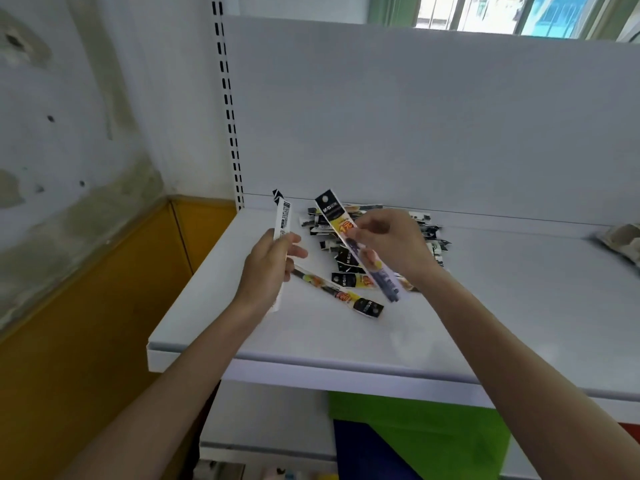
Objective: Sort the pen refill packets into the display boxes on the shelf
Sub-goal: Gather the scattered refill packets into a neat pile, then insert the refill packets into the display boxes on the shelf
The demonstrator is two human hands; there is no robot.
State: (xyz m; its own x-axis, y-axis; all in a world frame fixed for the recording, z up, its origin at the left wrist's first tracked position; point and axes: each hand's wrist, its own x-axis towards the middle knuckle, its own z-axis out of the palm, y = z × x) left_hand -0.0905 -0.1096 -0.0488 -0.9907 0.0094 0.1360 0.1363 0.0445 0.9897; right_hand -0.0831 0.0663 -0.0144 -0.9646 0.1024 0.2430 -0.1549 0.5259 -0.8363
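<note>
White refill packet (282,218) clamped in left fingers (295,252), black packet (336,216) in right fingers (360,233), above shelf (519,306).

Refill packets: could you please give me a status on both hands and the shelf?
Left hand grips one white-backed packet, upright. Right hand pinches a black-topped packet, tilted. Pile loose on shelf behind. No display boxes in view.

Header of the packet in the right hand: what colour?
Black with white print, on the packet in the right hand; head view.
</note>
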